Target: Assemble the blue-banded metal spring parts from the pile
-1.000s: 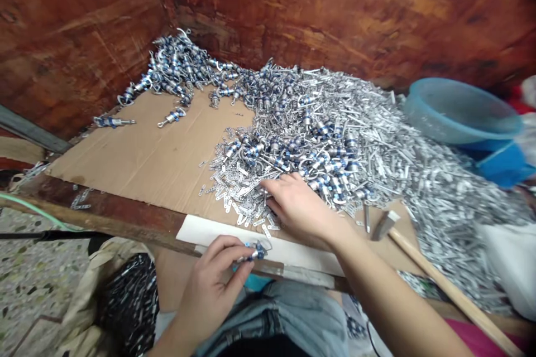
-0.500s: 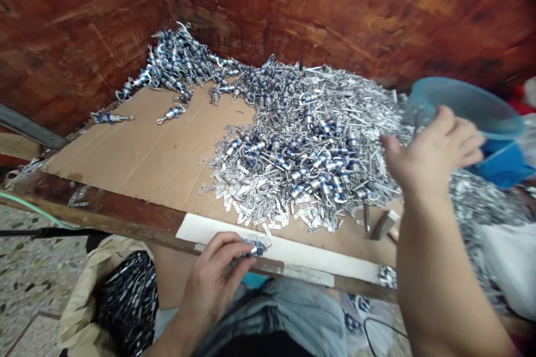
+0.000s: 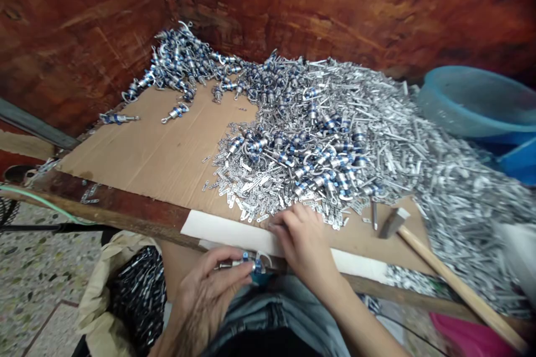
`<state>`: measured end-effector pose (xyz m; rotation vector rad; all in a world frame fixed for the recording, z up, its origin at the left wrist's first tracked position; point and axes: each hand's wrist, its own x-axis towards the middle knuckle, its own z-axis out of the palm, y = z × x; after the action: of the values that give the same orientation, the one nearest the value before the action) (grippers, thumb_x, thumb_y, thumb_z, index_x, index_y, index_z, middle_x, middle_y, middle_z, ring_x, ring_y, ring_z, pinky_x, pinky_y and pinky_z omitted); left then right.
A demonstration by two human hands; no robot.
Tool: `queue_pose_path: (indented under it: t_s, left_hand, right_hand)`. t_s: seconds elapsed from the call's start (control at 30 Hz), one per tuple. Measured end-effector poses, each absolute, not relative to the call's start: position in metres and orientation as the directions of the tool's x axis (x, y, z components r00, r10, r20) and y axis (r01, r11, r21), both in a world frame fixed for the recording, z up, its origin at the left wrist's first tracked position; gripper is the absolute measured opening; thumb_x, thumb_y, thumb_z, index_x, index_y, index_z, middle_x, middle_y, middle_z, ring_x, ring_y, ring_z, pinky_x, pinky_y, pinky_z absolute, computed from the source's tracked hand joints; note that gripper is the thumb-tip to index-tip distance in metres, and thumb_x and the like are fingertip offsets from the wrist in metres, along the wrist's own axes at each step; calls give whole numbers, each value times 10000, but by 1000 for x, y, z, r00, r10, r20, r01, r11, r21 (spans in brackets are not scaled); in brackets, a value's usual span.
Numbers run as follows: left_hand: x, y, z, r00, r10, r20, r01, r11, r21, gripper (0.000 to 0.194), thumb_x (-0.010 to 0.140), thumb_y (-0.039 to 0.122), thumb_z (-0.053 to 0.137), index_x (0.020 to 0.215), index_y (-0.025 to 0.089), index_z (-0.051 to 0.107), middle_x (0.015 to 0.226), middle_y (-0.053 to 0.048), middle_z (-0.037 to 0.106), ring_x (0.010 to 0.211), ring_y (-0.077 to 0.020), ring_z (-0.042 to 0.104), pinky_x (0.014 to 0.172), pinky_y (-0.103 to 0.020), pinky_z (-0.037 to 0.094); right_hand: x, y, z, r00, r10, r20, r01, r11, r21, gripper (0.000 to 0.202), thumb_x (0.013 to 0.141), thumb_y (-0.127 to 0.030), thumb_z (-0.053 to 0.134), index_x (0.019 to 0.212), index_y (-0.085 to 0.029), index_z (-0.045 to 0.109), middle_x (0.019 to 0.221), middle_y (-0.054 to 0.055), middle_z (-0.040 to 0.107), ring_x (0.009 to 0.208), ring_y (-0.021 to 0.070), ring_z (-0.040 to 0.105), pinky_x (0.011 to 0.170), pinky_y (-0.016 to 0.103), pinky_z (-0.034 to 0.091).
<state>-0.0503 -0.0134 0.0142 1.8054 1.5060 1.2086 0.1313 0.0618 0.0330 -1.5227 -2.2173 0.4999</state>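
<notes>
My left hand point(image 3: 205, 284) is closed around a blue-and-silver metal fitting point(image 3: 256, 264) with a curved silver hook, just off the table's front edge. Beside it, my right hand point(image 3: 307, 242) is lowered over the white strip point(image 3: 232, 232), with its fingers bent together. Whatever those fingers pinch is hidden from view. Small flat silver plates with holes point(image 3: 255, 189) lie loose just beyond my right fingertips. Behind them is a heap of similar blue-and-silver fittings point(image 3: 322, 162).
A hammer point(image 3: 444, 270) with a wooden handle lies at the right, near a short metal rod point(image 3: 374, 215). Silver pins point(image 3: 419, 134) spread toward a blue basin point(image 3: 469, 117). More fittings point(image 3: 180, 61) fill the back left corner. An open sack point(image 3: 94, 312) of dark parts stands below.
My right hand has come from beside the blue basin to the front edge, near my left hand. The hammer handle is now uncovered. My left hand has lowered slightly, still holding the fitting.
</notes>
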Motion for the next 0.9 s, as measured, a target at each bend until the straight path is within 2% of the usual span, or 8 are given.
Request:
queue_pose_path:
  t_s: [0.1, 0.17, 0.37, 0.47, 0.57, 0.63, 0.77, 0.9]
  left_hand:
    - [-41, -11, 17, 85, 914, 397, 529, -379, 760, 262, 793, 203, 648, 1041, 285, 665, 891, -21, 687, 776, -157, 672, 681, -230, 587]
    - [-33, -7, 21, 104, 897, 430, 518, -418, 746, 283, 802, 197, 641, 1082, 243, 642, 895, -30, 683, 788, -146, 667, 711, -206, 572]
    - [-18, -2, 34, 310, 854, 417, 400, -515, 758, 289, 825, 104, 583, 1089, 208, 637, 845, -44, 659, 769, -133, 636, 687, -199, 546]
    - [-16, -5, 37, 335, 861, 382, 364, -492, 791, 197, 823, 120, 588, 972, 212, 679, 844, -50, 653, 760, -137, 633, 660, -211, 541]
    - [-12, -7, 36, 231, 906, 354, 348, -417, 840, 127, 791, 131, 633, 878, 201, 694, 823, -47, 649, 750, -146, 635, 654, -227, 538]
    - [-8, -8, 35, 149, 942, 302, 330, -335, 883, 113, 767, 133, 657, 842, 206, 699, 817, -39, 646, 747, -153, 635, 658, -245, 538]
    - [0, -8, 34, 76, 981, 181, 283, -195, 939, 80, 762, 136, 652, 783, 202, 692, 776, -23, 634, 715, -143, 627, 643, -243, 527]
    - [5, -8, 35, 83, 979, 186, 304, -202, 931, 89, 758, 112, 645, 787, 190, 675, 751, -15, 617, 702, -124, 607, 631, -218, 507]
  right_hand:
    - [148, 50, 47, -371, 927, 64, 596, 290, -749, 71, 844, -160, 535, 793, -210, 538, 782, 12, 584, 764, 163, 536, 659, 276, 414]
    - [155, 38, 56, -467, 882, 63, 500, 322, -804, 90, 826, -144, 568, 773, -212, 543, 744, -6, 594, 732, 143, 554, 634, 249, 428]
    - [168, 23, 72, -644, 748, 159, 468, 550, -692, 128, 846, -138, 534, 747, -214, 562, 695, -8, 608, 687, 127, 559, 615, 246, 443]
    - [177, 23, 72, -702, 697, 148, 388, 548, -742, 84, 841, -162, 568, 796, -232, 578, 723, -20, 629, 704, 119, 573, 642, 247, 457]
    - [187, 18, 63, -596, 782, 183, 360, 465, -809, 184, 807, -259, 634, 970, -241, 553, 846, 9, 633, 807, 146, 584, 691, 265, 483]
    - [192, 12, 54, -497, 842, 207, 432, 447, -783, 261, 801, -280, 639, 1036, -238, 534, 920, 39, 601, 880, 174, 567, 716, 286, 487]
    - [191, 1, 44, -425, 867, 260, 587, 482, -650, 126, 817, -141, 567, 912, -223, 574, 848, 38, 554, 815, 169, 538, 673, 286, 459]
    - [184, -2, 46, -369, 844, 389, 609, 536, -585, 150, 788, -101, 588, 899, -202, 597, 795, 35, 571, 763, 170, 525, 676, 316, 428]
